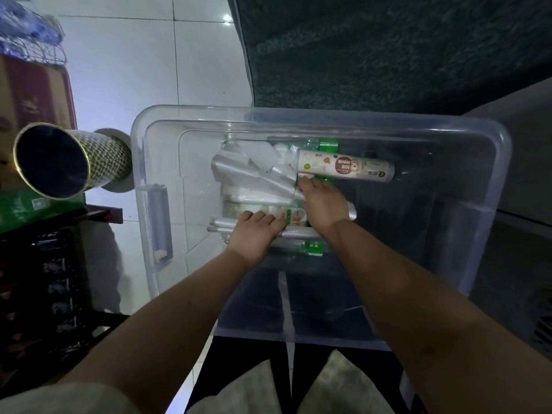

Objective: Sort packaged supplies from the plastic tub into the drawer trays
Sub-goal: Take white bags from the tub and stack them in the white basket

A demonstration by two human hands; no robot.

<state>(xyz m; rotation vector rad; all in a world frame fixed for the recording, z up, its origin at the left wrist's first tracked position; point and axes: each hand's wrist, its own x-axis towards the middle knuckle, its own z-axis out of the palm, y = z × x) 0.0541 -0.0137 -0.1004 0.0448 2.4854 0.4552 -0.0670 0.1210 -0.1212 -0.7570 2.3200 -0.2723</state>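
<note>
A clear plastic tub [149, 162] stands on the tiled floor in front of me. Inside lie several packaged supplies: a white roll pack with a brown round label [346, 166] at the back, folded clear and white bag packs [254, 174] in the middle, and green-edged packets [313, 248] near the front. My left hand [254, 234] lies palm down, fingers curled over a long packet with orange print [294, 218]. My right hand [321, 201] presses on the packs just below the roll, its fingertips on a small white packet. Whether either hand truly grips is unclear.
A patterned cylindrical tin [68, 161] with a dark opening sticks out from a shelf at left, beside a red carton [35, 91] and green box [27, 206]. A dark textured mat [388, 49] lies beyond the tub. My legs are below the tub.
</note>
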